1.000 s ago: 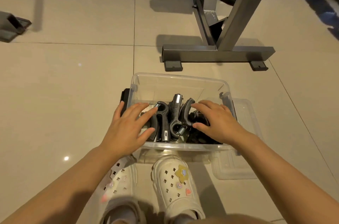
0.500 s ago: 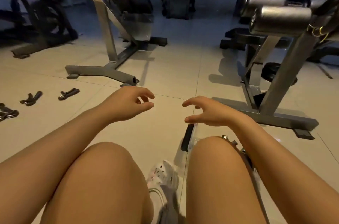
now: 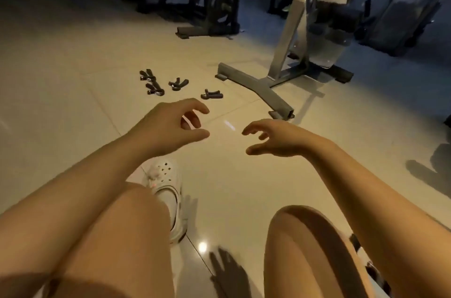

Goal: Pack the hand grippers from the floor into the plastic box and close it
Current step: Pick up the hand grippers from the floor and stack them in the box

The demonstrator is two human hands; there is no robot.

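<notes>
We see glossy beige floor tiles (image 3: 73, 107) with thin grout lines and a bright spot of reflected light. Several black hand grippers (image 3: 152, 83) lie on the floor ahead and to the left: curved, two-handled shapes, some touching in a small cluster, one (image 3: 211, 95) set apart nearer the grey metal base of a gym machine (image 3: 258, 85). The plastic box shows, if at all, only as a blurred sliver at the lower right edge; we cannot tell more. A white perforated clog (image 3: 166, 190) shows beside our bare left knee. Our left hand (image 3: 170, 127) hangs in the air, empty, fingers curled loosely with thumb and forefinger apart. Our right hand (image 3: 275, 139) is likewise empty, fingers spread and bent, palm down, well short of the grippers.
</notes>
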